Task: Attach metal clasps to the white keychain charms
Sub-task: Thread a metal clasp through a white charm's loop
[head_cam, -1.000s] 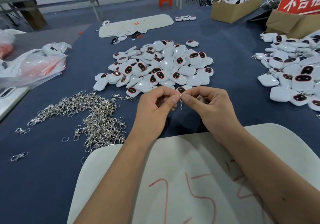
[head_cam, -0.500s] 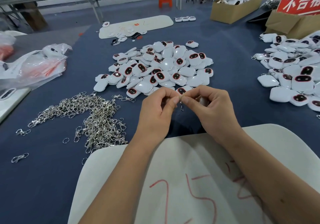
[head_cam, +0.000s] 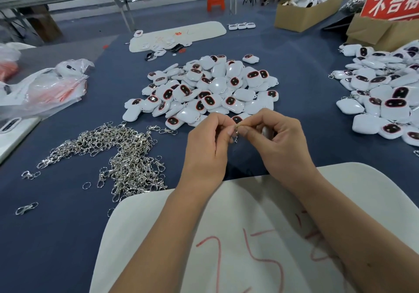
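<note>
My left hand (head_cam: 207, 142) and my right hand (head_cam: 275, 142) meet above the blue table, fingertips pinching one small metal clasp (head_cam: 236, 133) that dangles between them. A white charm (head_cam: 265, 131) is tucked in my right palm, mostly hidden by curled fingers. A heap of white charms with dark red-rimmed faces (head_cam: 204, 91) lies just beyond my hands. To the left spreads a pile of silver clasps (head_cam: 120, 154).
A second heap of white charms (head_cam: 385, 98) lies at the right. A white board with red writing (head_cam: 238, 236) sits under my forearms. Plastic bags (head_cam: 45, 88) lie at the left, cardboard boxes (head_cam: 306, 14) at the far right, another white board (head_cam: 176, 35) beyond.
Both hands stay together on the clasp; only the fingertips shift slightly. The piles have not moved.
</note>
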